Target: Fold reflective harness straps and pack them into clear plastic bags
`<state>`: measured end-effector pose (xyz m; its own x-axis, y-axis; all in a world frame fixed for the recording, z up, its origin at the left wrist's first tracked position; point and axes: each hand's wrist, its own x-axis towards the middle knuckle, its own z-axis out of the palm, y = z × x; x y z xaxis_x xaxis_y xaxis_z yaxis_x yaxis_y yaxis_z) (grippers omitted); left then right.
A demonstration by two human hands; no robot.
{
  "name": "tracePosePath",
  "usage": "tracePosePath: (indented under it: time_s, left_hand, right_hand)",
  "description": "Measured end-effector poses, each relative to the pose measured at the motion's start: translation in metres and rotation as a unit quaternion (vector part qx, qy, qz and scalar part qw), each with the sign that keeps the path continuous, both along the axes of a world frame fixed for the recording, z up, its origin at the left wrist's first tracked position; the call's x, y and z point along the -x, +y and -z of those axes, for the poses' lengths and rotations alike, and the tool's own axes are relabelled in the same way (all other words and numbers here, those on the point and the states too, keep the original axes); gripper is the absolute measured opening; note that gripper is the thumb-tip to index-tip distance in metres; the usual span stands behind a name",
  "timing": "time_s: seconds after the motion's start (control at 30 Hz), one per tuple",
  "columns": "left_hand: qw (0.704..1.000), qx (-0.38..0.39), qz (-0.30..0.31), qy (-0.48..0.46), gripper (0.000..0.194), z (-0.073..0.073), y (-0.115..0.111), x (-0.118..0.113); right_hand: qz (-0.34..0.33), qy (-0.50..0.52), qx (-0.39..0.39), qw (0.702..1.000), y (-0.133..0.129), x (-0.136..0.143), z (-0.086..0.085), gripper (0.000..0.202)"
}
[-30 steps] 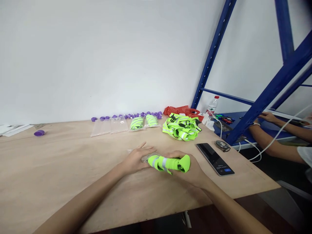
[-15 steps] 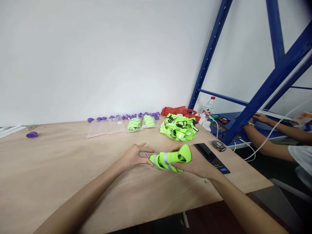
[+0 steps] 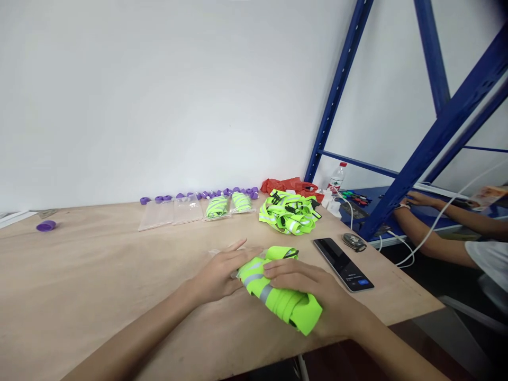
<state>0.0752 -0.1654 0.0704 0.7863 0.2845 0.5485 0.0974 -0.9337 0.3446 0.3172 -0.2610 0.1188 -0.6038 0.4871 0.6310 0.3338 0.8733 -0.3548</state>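
Note:
A rolled bundle of neon-yellow reflective strap [image 3: 273, 293], banded with silver, lies at an angle over the near part of the table. My right hand [image 3: 305, 280] is closed around it, fingers across its top. Its left end sits at the mouth of a clear plastic bag [image 3: 214, 253], mostly hidden under my left hand [image 3: 224, 270]. That hand grips the bag beside the bundle, thumb raised. Beyond them lies a loose heap of the same straps [image 3: 289, 212] with black buckles. Two bagged strap bundles [image 3: 217, 207] and flat clear bags [image 3: 187, 210] lie left of the heap.
Several purple rolls [image 3: 206, 194] line the wall, and a purple cup-like piece [image 3: 46, 226] lies far left. A phone [image 3: 343, 264] and a dark oval object [image 3: 354, 242] are on the right. A red bag [image 3: 289, 184] lies behind. Beyond the blue frame [image 3: 420, 143], another person's arms show.
The strap bundle has turned, its right end swinging down toward me. My right hand now lies over its top, and my left hand has moved over the bag.

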Motion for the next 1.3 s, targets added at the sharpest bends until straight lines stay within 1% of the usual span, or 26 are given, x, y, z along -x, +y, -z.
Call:
tracePosePath:
  time_s: [0.07,0.13,0.2,0.27,0.33,0.4,0.5,0.6,0.63,0.7,0.77,0.8,0.83,0.9,0.97,1.03,1.07,1.1,1.2,1.3]
  left_hand:
    - [1.000,-0.011,-0.003,-0.020,0.068,-0.001,0.000,0.000]
    - [0.999,-0.030,-0.011,-0.035,0.073,-0.002,0.000,-0.001]
    - [0.997,-0.065,-0.007,-0.034,0.073,-0.003,-0.001,-0.002]
    - [0.995,-0.094,0.008,-0.033,0.072,-0.002,-0.002,-0.005]
    - [0.994,-0.099,0.020,-0.044,0.071,-0.002,-0.005,-0.008]
    - [0.994,-0.092,0.023,-0.055,0.072,-0.003,-0.009,-0.012]
    - [0.994,-0.099,0.015,-0.037,0.071,-0.008,-0.013,-0.015]
    - [0.992,-0.122,0.002,-0.013,0.065,-0.015,-0.014,-0.016]
    - [0.991,-0.130,0.005,-0.015,0.063,-0.017,-0.014,-0.016]
    - [0.989,-0.142,0.014,-0.036,0.059,-0.020,-0.012,-0.013]
    - [0.985,-0.163,0.013,-0.064,0.056,-0.022,-0.011,-0.011]
    - [0.982,-0.173,0.010,-0.074,0.054,-0.023,-0.010,-0.010]
    - [0.980,-0.184,0.009,-0.080,0.053,-0.024,-0.010,-0.009]
    - [0.975,-0.202,0.002,-0.091,0.052,-0.027,-0.011,-0.008]
    - [0.974,-0.191,-0.048,-0.115,0.055,-0.030,-0.011,-0.008]
    - [0.970,-0.165,-0.105,-0.144,0.060,-0.034,-0.010,-0.008]
    - [0.969,-0.155,-0.118,-0.154,0.062,-0.035,-0.009,-0.008]
    - [0.969,-0.152,-0.114,-0.157,0.063,-0.037,-0.008,-0.008]
    - [0.976,-0.158,-0.057,-0.139,0.060,-0.038,-0.005,-0.006]
    - [0.987,-0.114,-0.015,-0.113,0.065,-0.037,-0.004,-0.007]
  right_hand:
    - [0.006,-0.042,-0.026,0.999,-0.004,0.002,-0.006,0.047]
    - [0.018,-0.081,-0.045,0.996,-0.005,0.004,-0.007,0.048]
    - [0.040,-0.101,-0.050,0.993,-0.004,0.004,-0.003,0.051]
    - [0.059,-0.101,-0.044,0.992,-0.001,0.004,0.003,0.055]
    - [0.071,-0.086,-0.044,0.993,0.001,0.004,0.008,0.055]
    - [0.074,-0.063,-0.062,0.993,0.001,0.004,0.008,0.051]
    - [0.059,-0.037,-0.096,0.993,-0.004,0.008,0.002,0.036]
    - [0.045,-0.058,-0.129,0.989,-0.010,0.013,-0.002,0.029]
    - [0.057,-0.064,-0.143,0.986,-0.011,0.014,-0.002,0.027]
    - [0.108,-0.063,-0.185,0.975,-0.011,0.013,0.001,0.028]
    - [0.189,-0.044,-0.228,0.954,-0.009,0.009,0.004,0.039]
    - [0.225,-0.034,-0.230,0.946,-0.008,0.007,0.005,0.045]
    - [0.247,-0.028,-0.217,0.944,-0.006,0.005,0.004,0.050]
    - [0.241,-0.034,-0.158,0.957,-0.005,0.003,0.003,0.059]
    - [0.201,-0.035,-0.118,0.972,-0.005,0.002,0.000,0.060]
    - [0.182,-0.018,-0.129,0.975,-0.007,0.003,-0.001,0.055]
    - [0.180,-0.008,-0.145,0.973,-0.007,0.003,-0.001,0.053]
    - [0.177,-0.006,-0.164,0.971,-0.008,0.004,-0.002,0.051]
    - [0.157,-0.025,-0.202,0.966,-0.007,0.006,-0.003,0.046]
    - [0.178,-0.019,-0.198,0.964,-0.002,0.009,-0.004,0.043]
